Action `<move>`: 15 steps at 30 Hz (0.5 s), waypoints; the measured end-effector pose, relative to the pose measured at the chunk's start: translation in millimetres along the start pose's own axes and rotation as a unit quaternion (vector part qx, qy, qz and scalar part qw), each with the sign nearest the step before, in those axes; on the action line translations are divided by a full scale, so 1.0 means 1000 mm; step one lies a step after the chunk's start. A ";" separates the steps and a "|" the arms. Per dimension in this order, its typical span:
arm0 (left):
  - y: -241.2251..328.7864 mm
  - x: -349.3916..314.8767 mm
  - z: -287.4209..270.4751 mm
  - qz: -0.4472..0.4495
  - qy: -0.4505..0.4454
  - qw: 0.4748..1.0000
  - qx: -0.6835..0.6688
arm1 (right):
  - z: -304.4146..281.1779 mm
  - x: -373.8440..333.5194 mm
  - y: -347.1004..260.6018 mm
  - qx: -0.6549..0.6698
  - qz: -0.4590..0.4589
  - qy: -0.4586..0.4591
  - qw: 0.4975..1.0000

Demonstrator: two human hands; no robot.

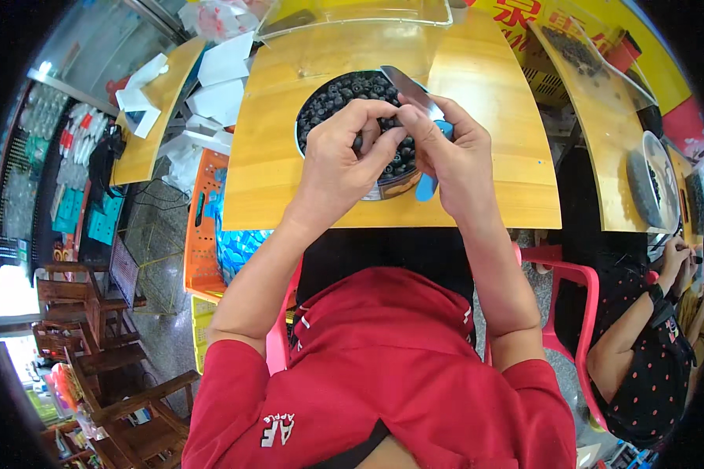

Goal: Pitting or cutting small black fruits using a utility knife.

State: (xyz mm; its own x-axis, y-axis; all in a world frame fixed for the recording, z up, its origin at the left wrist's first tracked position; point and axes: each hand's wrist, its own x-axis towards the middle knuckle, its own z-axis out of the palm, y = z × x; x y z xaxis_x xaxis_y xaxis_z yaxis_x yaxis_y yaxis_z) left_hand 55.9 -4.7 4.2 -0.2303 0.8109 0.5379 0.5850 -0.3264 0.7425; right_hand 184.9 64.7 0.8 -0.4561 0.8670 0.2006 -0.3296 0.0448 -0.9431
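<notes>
A round tub (396, 187) full of small, dark, round, berry-like pieces (346, 92) stands on the wooden table under my hands. My left hand (344, 148) is over it, thumb and forefinger bent into a pinch. What those fingertips hold is mostly hidden, perhaps one dark piece. My right hand (455, 152) grips a knife with a blue handle (427, 187). Its metal blade (407, 87) points up and to the left, above the tub's far right side. My right thumb and forefinger meet the left fingertips.
The light wooden table (262, 172) has a clear plastic bin (352, 47) at its far edge. On the left stand an orange crate (203, 227) and wooden chairs (125, 367). To the right, a person in a dotted garment (641, 367) sits by a pink chair (555, 313) at another table (602, 148).
</notes>
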 end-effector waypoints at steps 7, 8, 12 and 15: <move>-0.005 -0.003 0.003 -0.032 0.007 0.994 -0.109 | -0.007 0.000 -0.004 0.155 0.110 -0.057 0.980; -0.004 -0.003 0.003 -0.032 0.007 0.994 -0.109 | -0.006 0.000 -0.005 0.121 0.100 -0.040 0.987; -0.003 -0.002 0.003 -0.026 -0.006 0.996 -0.080 | -0.004 0.000 -0.007 0.017 0.054 -0.009 0.998; -0.006 -0.004 0.006 -0.060 -0.006 0.985 -0.161 | -0.010 0.003 -0.006 0.103 0.114 -0.045 0.987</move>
State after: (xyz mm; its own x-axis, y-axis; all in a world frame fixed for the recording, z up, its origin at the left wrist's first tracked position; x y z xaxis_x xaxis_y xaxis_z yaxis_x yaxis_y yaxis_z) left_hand 57.6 -3.4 -4.8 -0.2735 0.8580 0.4347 0.2768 -0.3627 0.8899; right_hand 194.2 71.9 4.4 -0.6062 0.7950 0.0209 -0.3668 -0.2562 -0.8943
